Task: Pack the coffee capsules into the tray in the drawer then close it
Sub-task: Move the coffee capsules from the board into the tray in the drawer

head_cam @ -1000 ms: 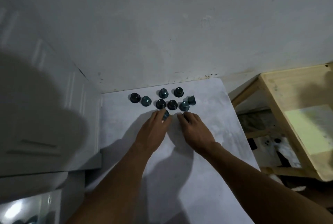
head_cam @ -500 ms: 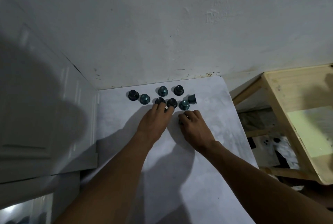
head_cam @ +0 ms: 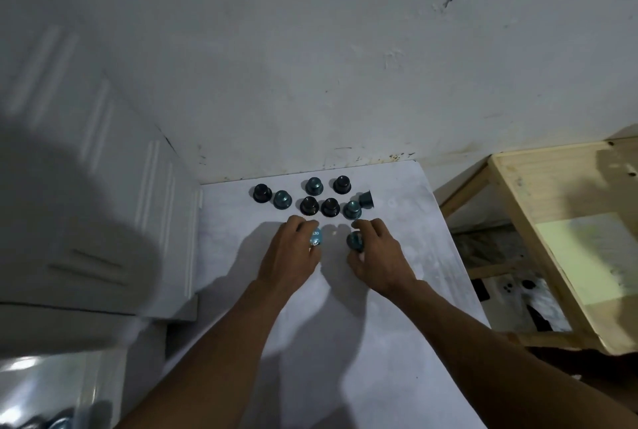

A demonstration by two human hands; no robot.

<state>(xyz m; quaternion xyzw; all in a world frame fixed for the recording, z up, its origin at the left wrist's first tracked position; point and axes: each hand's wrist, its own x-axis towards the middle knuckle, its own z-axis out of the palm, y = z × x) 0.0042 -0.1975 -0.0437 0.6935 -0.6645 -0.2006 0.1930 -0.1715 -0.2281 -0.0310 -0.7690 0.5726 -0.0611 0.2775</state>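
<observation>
Both forearms reach forward from the bottom edge over the white table top [head_cam: 348, 342], palms down, wrists nearly level with each other.

Left hand [head_cam: 291, 256]: fingers curled, thumb and fingertips pinching a light blue capsule [head_cam: 316, 237] held with its foil face turned up toward the camera. Letters "LSO" readable on the foil; the rest is hidden by the fingers.

Right hand [head_cam: 379, 256]: fingers curled narrow around a teal capsule [head_cam: 355, 241], thumb below it, fingertips above. No writing legible on it.

The two held capsules are close together, not touching.

Just beyond the fingertips, eight loose capsules [head_cam: 330, 206] sit on the table near the wall [head_cam: 328, 49]: a near row of dark and teal ones, a farther pair, and one dark capsule [head_cam: 366, 199] lying on its side at the right end. No labels readable.

Left: white panelled cabinet [head_cam: 103, 204], blurred. Right: a wooden frame [head_cam: 518, 221]. The drawer and tray cannot be made out.
</observation>
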